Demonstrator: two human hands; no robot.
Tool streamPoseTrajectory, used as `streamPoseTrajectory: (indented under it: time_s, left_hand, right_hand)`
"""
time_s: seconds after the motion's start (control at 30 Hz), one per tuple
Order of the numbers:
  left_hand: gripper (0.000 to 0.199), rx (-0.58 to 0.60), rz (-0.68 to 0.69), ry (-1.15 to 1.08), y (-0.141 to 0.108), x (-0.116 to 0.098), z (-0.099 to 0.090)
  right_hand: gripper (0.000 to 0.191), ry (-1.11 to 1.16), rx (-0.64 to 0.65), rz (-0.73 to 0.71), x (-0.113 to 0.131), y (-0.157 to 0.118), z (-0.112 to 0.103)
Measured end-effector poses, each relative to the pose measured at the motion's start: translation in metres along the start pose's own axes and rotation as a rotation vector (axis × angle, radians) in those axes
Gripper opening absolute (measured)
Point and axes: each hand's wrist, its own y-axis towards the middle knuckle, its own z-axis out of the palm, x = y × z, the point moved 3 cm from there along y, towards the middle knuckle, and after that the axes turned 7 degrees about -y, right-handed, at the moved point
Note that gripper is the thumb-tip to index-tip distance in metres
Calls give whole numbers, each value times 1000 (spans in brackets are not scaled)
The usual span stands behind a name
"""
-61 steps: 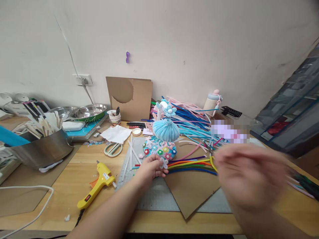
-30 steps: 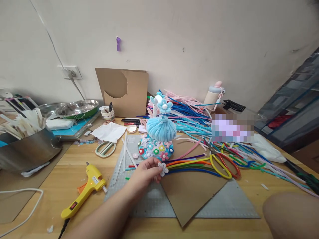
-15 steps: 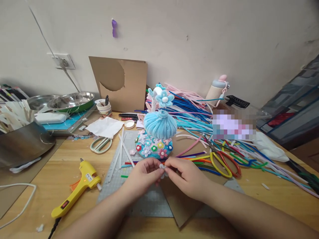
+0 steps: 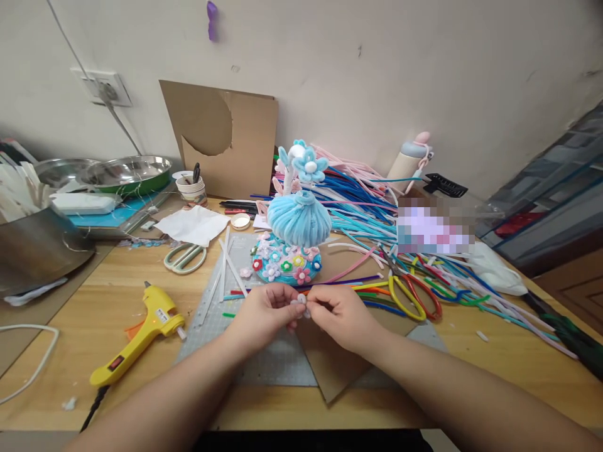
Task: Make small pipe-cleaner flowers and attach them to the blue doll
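Between my fingertips is a small pale pipe-cleaner flower (image 4: 300, 301), whitish-lilac and partly covered by the fingers. My left hand (image 4: 271, 314) pinches it from the left, and my right hand (image 4: 342, 314) pinches its right side. Just beyond the hands stands a fuzzy blue lamp-like craft (image 4: 300, 220), with a pleated shade, a white curved stem and a blue flower on top. Its round base (image 4: 287, 263) is dotted with small coloured flowers. One loose pale flower (image 4: 245, 272) lies left of the base.
A yellow glue gun (image 4: 141, 336) lies at left, with pale-handled scissors (image 4: 185, 258) behind it. Yellow-and-red-handled scissors (image 4: 409, 298) rest at right among pipe cleaners (image 4: 362, 213). Under my hands are a grey cutting mat (image 4: 268, 361) and brown cardboard (image 4: 339, 364). A metal pot (image 4: 42, 251) stands far left.
The camera view has tilted down slightly, so things sit higher in the picture. Both hands still pinch the small flower, and its round middle now shows more.
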Motion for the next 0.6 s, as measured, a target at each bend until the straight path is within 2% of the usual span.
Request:
streamPoseTrajectory:
  time_s: [0.17, 0.23, 0.3, 0.37, 0.4, 0.5, 0.6]
  left_hand:
    - [28, -30, 34, 30, 5, 2, -5]
    - [21, -58, 135, 86, 4, -2, -7]
    - [11, -82, 317, 209, -1, -11, -7]
    - [2, -74, 504, 349, -8, -20, -4]
    - [6, -58, 575, 398, -12, -23, -2]
    - [11, -32, 672, 459, -19, -28, 0]
    - [14, -20, 695, 509, -22, -29, 2]
  right_hand:
    - [25, 144, -6, 133, -6, 5, 9]
    - [22, 186, -3, 119, -7, 4, 8]
    - [14, 166, -31, 35, -5, 1, 3]
    - [7, 76, -87, -130, -2, -3, -3]
    - [7, 25, -119, -228, -1, -4, -6]
    - [17, -89, -205, -443, 2, -9, -11]
    - [22, -124, -243, -479, 3, -12, -11]
